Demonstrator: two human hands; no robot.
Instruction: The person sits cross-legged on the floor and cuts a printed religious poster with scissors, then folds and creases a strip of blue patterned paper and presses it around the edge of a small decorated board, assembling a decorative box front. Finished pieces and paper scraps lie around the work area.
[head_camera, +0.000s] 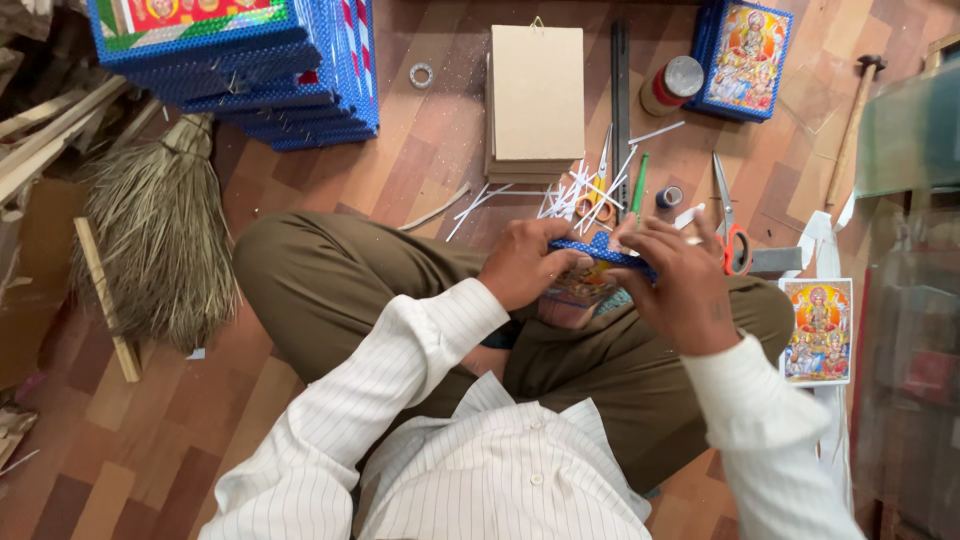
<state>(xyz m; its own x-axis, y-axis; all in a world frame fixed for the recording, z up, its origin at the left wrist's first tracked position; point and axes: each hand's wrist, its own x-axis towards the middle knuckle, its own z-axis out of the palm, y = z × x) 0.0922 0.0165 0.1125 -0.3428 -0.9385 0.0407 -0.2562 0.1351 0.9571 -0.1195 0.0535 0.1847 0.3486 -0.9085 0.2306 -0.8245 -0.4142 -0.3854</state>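
Your left hand (522, 262) and right hand (678, 285) pinch blue frame (598, 250) by top edge over lap: light, stiff, thin; hold ends.

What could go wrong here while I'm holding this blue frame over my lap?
The blue frame is gripped edge-on by the left hand and right hand, so it might slip onto the legs. Scissors lie open-side near the right hand, a possible snag. White strips scattered on the floor may get crushed.
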